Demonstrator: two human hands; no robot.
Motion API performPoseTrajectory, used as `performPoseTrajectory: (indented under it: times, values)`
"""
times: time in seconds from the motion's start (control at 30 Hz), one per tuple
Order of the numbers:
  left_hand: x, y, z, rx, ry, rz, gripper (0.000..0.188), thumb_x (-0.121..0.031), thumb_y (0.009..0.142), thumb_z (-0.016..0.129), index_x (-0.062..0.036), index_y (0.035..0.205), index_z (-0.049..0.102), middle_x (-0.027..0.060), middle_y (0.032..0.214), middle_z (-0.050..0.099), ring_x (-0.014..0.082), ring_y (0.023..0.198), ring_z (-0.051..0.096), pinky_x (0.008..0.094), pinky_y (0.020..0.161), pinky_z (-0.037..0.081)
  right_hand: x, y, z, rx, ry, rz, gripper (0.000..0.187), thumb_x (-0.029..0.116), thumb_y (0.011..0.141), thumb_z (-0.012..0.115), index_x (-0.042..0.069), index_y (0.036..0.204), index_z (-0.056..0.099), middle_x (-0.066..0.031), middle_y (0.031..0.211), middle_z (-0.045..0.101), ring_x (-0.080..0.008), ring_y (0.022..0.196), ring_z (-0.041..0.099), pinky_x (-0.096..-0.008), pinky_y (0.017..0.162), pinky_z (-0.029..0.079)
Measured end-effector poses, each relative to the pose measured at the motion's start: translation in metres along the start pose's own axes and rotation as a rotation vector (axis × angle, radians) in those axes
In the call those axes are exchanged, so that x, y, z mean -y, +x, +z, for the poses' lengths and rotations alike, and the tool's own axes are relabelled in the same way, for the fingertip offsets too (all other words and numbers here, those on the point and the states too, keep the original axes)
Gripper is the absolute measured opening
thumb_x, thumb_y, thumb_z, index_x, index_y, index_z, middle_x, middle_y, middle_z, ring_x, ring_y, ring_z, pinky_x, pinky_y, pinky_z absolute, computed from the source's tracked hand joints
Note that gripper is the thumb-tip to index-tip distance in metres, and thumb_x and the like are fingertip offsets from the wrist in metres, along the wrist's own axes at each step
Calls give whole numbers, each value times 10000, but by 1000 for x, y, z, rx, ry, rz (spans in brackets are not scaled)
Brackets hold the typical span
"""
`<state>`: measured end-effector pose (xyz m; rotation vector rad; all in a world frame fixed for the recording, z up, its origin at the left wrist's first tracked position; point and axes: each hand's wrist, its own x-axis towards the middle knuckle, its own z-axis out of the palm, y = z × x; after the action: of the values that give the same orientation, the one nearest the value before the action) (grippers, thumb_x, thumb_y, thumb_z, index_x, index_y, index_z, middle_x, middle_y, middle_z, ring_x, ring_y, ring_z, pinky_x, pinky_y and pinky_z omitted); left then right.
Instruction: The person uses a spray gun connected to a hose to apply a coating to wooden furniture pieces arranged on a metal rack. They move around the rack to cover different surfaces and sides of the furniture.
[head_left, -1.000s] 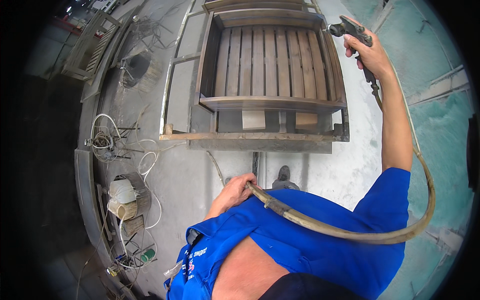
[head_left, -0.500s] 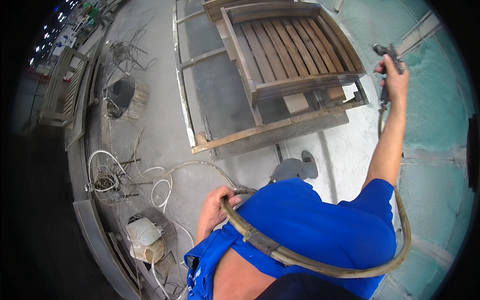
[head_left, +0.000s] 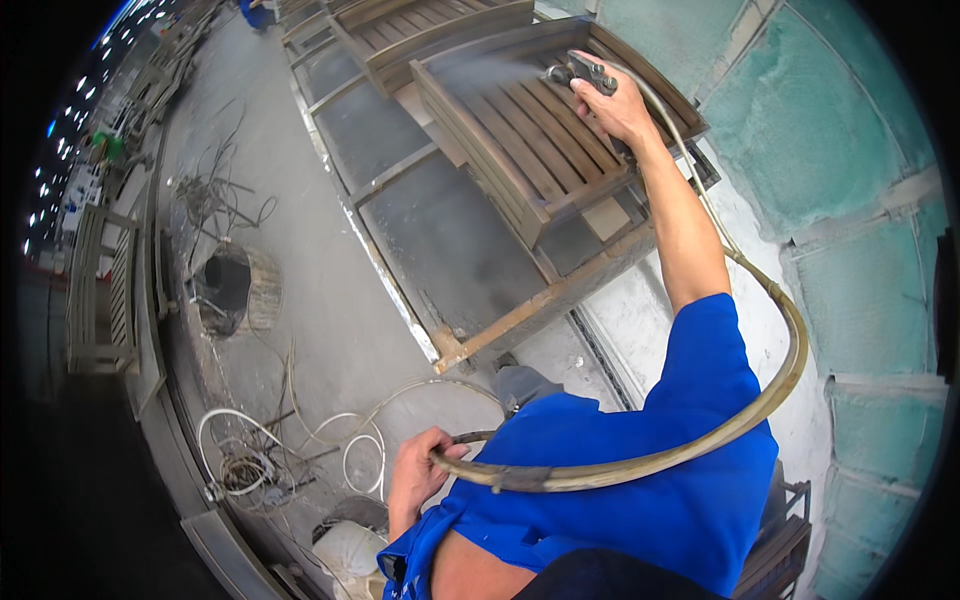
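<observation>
Looking down at own torso: bright blue short-sleeved work shirt [head_left: 640,480], collar open at neck, small pale marking near chest edge. Right sleeve [head_left: 715,345] ends above elbow, forearm bare below. Left forearm bare too. Both hands, left hand [head_left: 420,475] and right hand [head_left: 615,105], ungloved. Grey trouser leg [head_left: 525,385] visible below shirt.

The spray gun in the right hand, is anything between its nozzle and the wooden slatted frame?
Nothing visible does. The spray gun in the right hand points across the wooden slatted frame, with only spray mist between them.
</observation>
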<state>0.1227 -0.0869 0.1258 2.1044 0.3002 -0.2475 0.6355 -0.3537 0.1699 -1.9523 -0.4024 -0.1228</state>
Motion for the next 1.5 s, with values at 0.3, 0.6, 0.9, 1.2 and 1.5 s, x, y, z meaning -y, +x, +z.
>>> performPoseTrajectory:
  times: [0.3,0.6,0.9,1.2,1.5]
  values:
    - [40,49,-108,-66,-96,-179,309,-204,879,843,-17,814,607,66,564,537,156,516,463,354,495,373,6,8,-52,-619,-198,244,511,240,977,659,210,1479,568,-65,830,720,-136,636,688,-295,506,553]
    - [132,131,-248,307,-129,-48,251,-134,901,803,6,802,619,71,584,549,140,574,467,345,531,401,27,8,1,-893,-387,526,394,242,940,658,115,1312,647,-103,859,733,-176,619,698,-328,501,564]
    - [196,184,-386,297,49,21,307,-202,894,829,-1,797,619,88,578,565,150,550,481,354,522,420,95,64,87,-958,-214,368,202,174,949,674,20,1078,650,-77,837,702,-161,642,682,-295,445,497]
    - [197,273,-430,396,29,171,317,-210,888,837,-1,786,621,76,578,556,150,557,467,342,523,411,122,20,98,-1105,-480,560,333,215,952,659,105,1266,651,-84,892,716,-162,648,692,-315,470,532]
    - [176,393,-463,425,130,97,309,-187,873,847,-7,757,624,60,570,574,142,541,484,341,514,422,104,101,139,-1006,-104,494,364,149,973,654,64,1322,601,-85,899,692,-157,662,678,-293,454,506]
